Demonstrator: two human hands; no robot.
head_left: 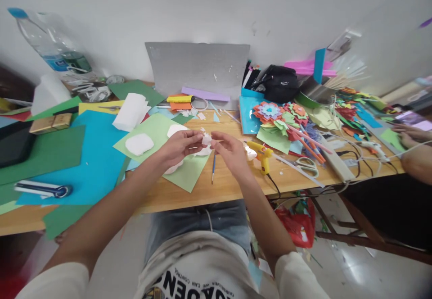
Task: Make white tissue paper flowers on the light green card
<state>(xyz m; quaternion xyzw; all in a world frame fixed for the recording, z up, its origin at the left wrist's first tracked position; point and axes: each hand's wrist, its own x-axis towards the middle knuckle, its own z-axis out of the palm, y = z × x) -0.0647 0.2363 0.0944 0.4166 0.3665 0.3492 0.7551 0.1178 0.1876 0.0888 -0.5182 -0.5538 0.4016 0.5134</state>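
A small crumpled piece of white paper (206,140) is pinched in the fingers of my left hand (180,146). My right hand (231,150) meets it from the other side, its fingertips close against the paper; whether they grip it is hard to make out. Beneath both hands lies a light green sheet (189,178), with a rounded white paper cutout (139,144) on its left part. More white cutouts (176,130) are partly covered by my left hand. A thin blue brush (213,168) rests on the table just below the fingers.
To the right are a yellow glue gun (265,157), scissors (307,166) and layered paper flowers (270,112). A blue sheet (97,150) and a stapler (42,188) lie left. A grey board (202,67) leans on the wall. Another person's hand (413,137) is at far right.
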